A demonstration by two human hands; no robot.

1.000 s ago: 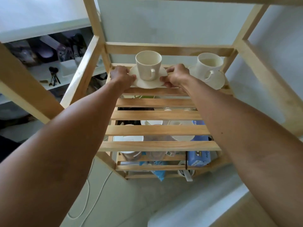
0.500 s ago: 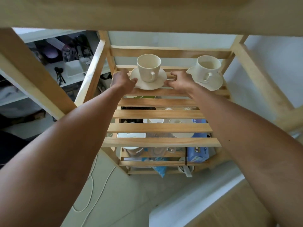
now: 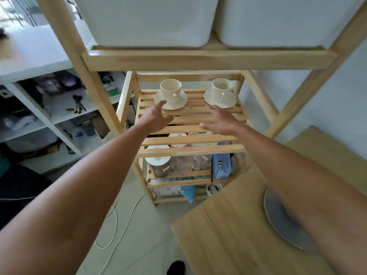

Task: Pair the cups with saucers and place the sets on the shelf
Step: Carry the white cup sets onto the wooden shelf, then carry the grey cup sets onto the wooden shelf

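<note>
A tall slatted wooden shelf unit point(image 3: 190, 124) fills the view, seen from above by the person standing before it. Half a second ago both hands gripped the rim of the left saucer on the slatted tier; now both have let go and drawn back toward the tier's front edge, so this second set appears to be placed and the shelf now carries two pairs. The left hand point(image 3: 156, 118) hovers with fingers spread wide and empty, its fingertips just beside the near rim of the left saucer point(image 3: 170, 100), though whether they touch it cannot be told. The right hand point(image 3: 220, 121) is likewise open and empty, spread above the slats, near the front rim of the right saucer point(image 3: 220, 99). Both saucers are round, cream and shallow, lying flat near the tier's back edge, one toward the back left corner, one toward the back right, well apart from each other. Upright in the middle of each stands a matching cream cup: the left cup point(image 3: 170, 89) and the right cup point(image 3: 222, 87), each handle turned toward the viewer. Both cups look empty and steady.
</note>
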